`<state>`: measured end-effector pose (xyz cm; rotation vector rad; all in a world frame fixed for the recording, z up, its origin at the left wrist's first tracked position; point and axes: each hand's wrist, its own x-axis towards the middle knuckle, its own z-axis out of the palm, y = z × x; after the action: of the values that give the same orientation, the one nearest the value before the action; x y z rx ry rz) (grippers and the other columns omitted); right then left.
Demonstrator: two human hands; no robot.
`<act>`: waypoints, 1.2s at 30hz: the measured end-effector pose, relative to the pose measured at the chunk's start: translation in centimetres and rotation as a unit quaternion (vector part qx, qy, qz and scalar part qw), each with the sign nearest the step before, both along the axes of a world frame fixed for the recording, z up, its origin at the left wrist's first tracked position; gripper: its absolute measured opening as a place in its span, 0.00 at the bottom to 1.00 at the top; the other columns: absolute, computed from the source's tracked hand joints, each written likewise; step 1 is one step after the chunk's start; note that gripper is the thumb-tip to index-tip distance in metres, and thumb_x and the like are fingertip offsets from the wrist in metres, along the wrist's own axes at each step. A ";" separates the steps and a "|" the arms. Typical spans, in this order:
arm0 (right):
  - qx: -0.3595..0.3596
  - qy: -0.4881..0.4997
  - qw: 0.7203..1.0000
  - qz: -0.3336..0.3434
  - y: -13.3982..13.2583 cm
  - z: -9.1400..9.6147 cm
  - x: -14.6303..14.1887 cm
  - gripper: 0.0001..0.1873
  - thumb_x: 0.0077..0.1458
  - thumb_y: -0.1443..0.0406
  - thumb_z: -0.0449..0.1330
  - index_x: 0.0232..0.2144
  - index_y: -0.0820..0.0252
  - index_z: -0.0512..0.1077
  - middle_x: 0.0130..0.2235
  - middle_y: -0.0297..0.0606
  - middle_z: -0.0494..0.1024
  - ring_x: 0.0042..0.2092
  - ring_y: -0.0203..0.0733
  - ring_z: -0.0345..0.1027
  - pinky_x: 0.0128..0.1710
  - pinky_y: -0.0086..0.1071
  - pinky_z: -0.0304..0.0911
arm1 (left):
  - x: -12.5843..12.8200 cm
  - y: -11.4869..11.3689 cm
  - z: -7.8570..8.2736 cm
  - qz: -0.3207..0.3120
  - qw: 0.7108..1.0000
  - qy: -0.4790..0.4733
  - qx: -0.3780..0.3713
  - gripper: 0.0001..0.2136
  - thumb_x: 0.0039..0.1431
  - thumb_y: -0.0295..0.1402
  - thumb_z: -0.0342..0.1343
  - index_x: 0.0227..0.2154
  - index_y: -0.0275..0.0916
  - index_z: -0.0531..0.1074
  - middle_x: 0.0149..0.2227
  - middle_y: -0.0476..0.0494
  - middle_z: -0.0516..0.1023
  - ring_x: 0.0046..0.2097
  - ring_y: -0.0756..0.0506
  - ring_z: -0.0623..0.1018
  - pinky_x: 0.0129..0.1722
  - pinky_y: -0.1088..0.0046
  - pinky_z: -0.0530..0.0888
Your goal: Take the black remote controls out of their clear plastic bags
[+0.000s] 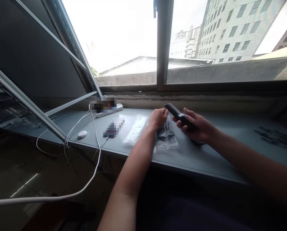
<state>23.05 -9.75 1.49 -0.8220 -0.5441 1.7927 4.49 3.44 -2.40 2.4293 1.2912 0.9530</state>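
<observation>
In the head view my right hand [198, 125] is closed around a long black device [174, 112] with a small pale patch on its side. It tilts up toward the left, its far end beside my left hand [158, 117]. The fingers of my left hand are curled in close to that end; whether they pinch anything is hidden. Below the hands lies a clear zip bag [167, 141] with dark pieces inside. Left of my forearm rests a stack of clear plastic bags [135, 130]. A dark edge shows under my right hand, too hidden to name.
A white power strip [109, 110], a blurred-out item [112, 130] on a cable and a round white puck [82, 134] stand left on the grey table [218, 163]. White cables [97, 154] loop off its edge. A metal frame [27, 101] slants at left; dark strips [275, 136] lie right.
</observation>
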 end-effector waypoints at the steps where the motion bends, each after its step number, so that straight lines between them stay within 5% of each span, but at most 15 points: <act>1: 0.005 -0.004 1.000 0.004 0.1 -0.1 0.1 0.16 0.78 0.53 0.60 0.57 0.56 0.76 0.46 0.48 0.84 0.33 0.42 0.79 0.20 0.26 0.76 | 0.0 0.1 0.0 0.001 1.000 0.002 0.000 0.19 0.81 0.41 0.50 0.39 0.43 0.84 0.42 0.37 0.89 0.44 0.39 0.85 0.44 0.67 0.72; 9: -0.001 0.066 0.998 0.024 -0.2 0.0 -0.3 0.16 0.72 0.67 0.54 0.58 0.58 0.74 0.38 0.43 0.78 0.26 0.39 0.67 0.16 0.26 0.69 | 0.1 0.2 -0.3 -0.001 1.000 0.001 0.009 0.20 0.81 0.43 0.49 0.36 0.43 0.83 0.39 0.38 0.88 0.40 0.41 0.84 0.41 0.67 0.69; 13: 0.004 0.052 0.999 0.001 -0.3 0.2 -0.5 0.21 0.66 0.71 0.58 0.59 0.59 0.75 0.38 0.43 0.78 0.29 0.43 0.72 0.21 0.31 0.76 | 0.1 0.2 -0.3 0.000 1.000 0.004 0.009 0.21 0.81 0.44 0.49 0.38 0.44 0.84 0.40 0.38 0.88 0.41 0.41 0.83 0.42 0.67 0.69; 19: 0.006 0.018 1.000 -0.007 -0.1 0.0 -0.5 0.18 0.70 0.75 0.56 0.57 0.61 0.77 0.41 0.47 0.83 0.37 0.46 0.81 0.37 0.37 0.86 | 0.2 0.2 -0.2 0.004 1.000 0.018 0.010 0.21 0.82 0.44 0.48 0.38 0.43 0.84 0.41 0.37 0.88 0.43 0.40 0.84 0.42 0.67 0.69; 24: 0.100 -0.065 0.993 -0.004 0.2 -1.1 -0.2 0.17 0.65 0.78 0.64 0.52 0.59 0.80 0.44 0.46 0.88 0.43 0.48 0.86 0.45 0.40 0.87 | 0.2 0.4 -0.4 0.003 1.000 0.021 0.014 0.21 0.82 0.44 0.48 0.39 0.44 0.84 0.42 0.36 0.89 0.44 0.39 0.85 0.43 0.67 0.70; 31: 0.233 -0.218 0.943 -0.090 0.6 -2.5 -0.4 0.23 0.50 0.67 0.85 0.46 0.55 0.85 0.43 0.40 0.90 0.48 0.50 0.86 0.51 0.40 0.83 | 0.2 0.2 -0.2 0.008 1.000 0.025 0.004 0.21 0.81 0.44 0.49 0.38 0.44 0.84 0.43 0.36 0.89 0.45 0.39 0.85 0.44 0.66 0.71; 36: 0.307 -0.317 0.892 -0.092 -0.4 -1.9 -1.2 0.24 0.45 0.57 0.89 0.42 0.54 0.85 0.43 0.39 0.90 0.51 0.54 0.85 0.62 0.49 0.78 | 0.1 -0.2 0.2 0.009 1.000 0.024 -0.003 0.20 0.81 0.43 0.50 0.38 0.44 0.84 0.42 0.36 0.89 0.45 0.38 0.85 0.43 0.66 0.71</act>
<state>21.84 -10.14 -0.40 -0.9506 -1.3300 1.0357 4.61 3.28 -2.24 2.4535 1.3327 0.9001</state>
